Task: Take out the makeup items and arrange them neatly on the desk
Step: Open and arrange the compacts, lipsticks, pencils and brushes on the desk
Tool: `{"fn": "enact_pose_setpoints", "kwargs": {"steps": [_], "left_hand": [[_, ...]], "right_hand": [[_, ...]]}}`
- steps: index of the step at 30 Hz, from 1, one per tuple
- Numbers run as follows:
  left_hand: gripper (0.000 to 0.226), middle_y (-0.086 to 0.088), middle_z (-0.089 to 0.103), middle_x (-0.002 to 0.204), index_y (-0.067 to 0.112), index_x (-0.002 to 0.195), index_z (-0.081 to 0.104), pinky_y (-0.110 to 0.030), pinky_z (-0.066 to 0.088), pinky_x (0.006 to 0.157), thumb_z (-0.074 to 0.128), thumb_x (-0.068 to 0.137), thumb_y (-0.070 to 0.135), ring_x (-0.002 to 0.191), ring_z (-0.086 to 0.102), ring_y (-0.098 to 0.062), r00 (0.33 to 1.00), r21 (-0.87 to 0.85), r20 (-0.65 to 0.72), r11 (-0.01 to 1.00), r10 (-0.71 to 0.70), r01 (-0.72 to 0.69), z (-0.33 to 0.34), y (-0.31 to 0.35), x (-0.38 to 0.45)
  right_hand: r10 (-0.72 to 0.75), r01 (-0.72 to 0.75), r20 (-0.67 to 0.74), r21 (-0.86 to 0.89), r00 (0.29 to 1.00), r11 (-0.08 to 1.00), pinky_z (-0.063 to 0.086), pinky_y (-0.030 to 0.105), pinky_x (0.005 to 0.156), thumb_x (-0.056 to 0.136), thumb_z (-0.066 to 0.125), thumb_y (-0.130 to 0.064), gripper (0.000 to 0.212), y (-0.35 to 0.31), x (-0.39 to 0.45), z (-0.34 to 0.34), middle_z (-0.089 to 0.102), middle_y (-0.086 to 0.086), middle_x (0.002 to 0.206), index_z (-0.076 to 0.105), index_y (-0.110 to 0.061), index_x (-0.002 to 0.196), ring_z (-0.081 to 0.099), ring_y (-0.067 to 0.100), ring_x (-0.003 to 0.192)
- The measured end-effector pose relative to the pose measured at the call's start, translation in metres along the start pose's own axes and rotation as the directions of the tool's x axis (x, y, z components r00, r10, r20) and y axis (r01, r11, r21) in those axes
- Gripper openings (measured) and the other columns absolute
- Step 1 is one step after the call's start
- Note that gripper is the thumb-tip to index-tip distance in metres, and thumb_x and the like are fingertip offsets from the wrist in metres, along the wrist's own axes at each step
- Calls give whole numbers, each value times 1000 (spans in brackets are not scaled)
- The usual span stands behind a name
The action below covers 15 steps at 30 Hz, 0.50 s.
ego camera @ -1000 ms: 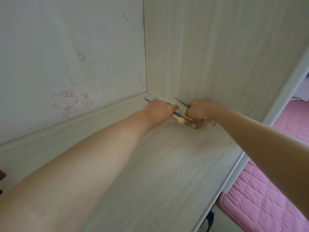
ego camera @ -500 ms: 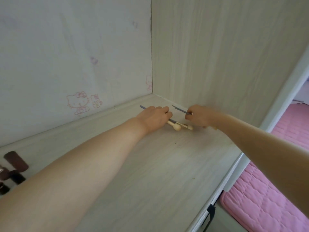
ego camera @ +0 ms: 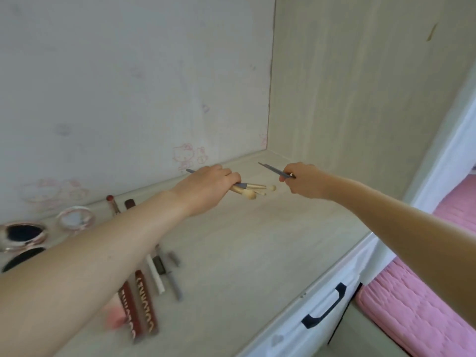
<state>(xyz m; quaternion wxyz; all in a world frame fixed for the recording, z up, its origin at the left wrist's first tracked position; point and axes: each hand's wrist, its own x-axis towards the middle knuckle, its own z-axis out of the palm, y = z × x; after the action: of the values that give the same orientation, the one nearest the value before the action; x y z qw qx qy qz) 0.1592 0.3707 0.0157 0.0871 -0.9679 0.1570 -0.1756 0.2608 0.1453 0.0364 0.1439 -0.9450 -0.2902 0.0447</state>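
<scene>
My left hand grips a bundle of makeup brushes with grey handles, gold ferrules and pale bristle tips pointing right, held just above the desk. My right hand pinches a single thin grey brush handle that points up and left, a short gap from the bundle. Both hands hover near the back right corner of the desk. Along the left lie two round compacts, two dark red tubes, a white stick and grey pencils, partly hidden by my left forearm.
A white wall with pink cartoon stickers backs the desk, and a pale wood panel closes its right side. Below the front edge is a drawer with a black handle. A pink quilted mattress lies at the lower right.
My hands have drawn apart: the left lifted the brush bundle, the right pulled one grey brush out. The view swung left, bringing the laid-out makeup into sight.
</scene>
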Motion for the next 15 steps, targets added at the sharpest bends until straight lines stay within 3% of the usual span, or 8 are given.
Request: {"fn": "enact_pose_setpoints", "kwargs": {"steps": [6,9,15], "left_hand": [[21,5,57,98,22,109,53,-33,43,77,43,98,8,88,42,-12,993,-138,-58,986,-105,97,-39,-7,-90],[18,6,55,99,20,107,55,-29,41,79,45,97,9,89,41,-9,983,-174,-53,971,-176,165,-54,-7,-136],[19,12,55,99,23,107,57,-28,40,80,53,93,11,93,44,-9,942,-203,-57,928,-330,313,-79,7,-230]], "right_hand": [[-134,135,-12,104,991,985,40,24,58,96,41,-16,21,-59,-31,10,61,-1,83,60,-22,104,55,13,72],[-185,182,2,151,983,972,37,22,57,97,41,-17,20,-88,-45,19,61,-5,77,60,-22,102,53,7,69],[-335,326,44,149,941,934,38,22,59,97,41,-19,22,-148,-72,42,64,-4,84,61,-23,105,54,7,70]]}}
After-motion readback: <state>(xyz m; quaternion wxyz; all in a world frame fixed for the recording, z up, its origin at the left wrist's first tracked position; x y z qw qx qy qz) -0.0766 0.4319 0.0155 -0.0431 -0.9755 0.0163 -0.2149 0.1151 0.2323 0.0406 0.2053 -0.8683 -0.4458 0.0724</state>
